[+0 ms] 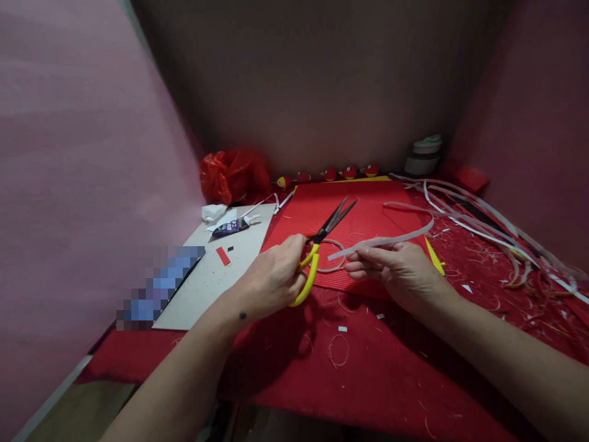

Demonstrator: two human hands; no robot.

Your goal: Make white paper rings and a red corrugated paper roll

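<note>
My left hand [271, 276] holds the yellow-handled scissors [309, 279], whose dark blades are slightly parted and point up and to the right. Between the thumb and fingers of my right hand [398, 264] is a thin whitish strip [400, 237]. The strip's cut end points left, close to the scissors' handles but apart from the blades, and its other part loops back above the hand. Beneath both lies a red corrugated sheet [299, 218], with a ring of thin pale cord on it between the hands.
On the left are a grey board [197, 301], a glue tube [231, 226], a small red piece [223, 256] and a red plastic bag [230, 175]. Several small red figures [350, 172] line the back. Long strips [488, 227] and scraps lie right, near a lidded container [422, 158].
</note>
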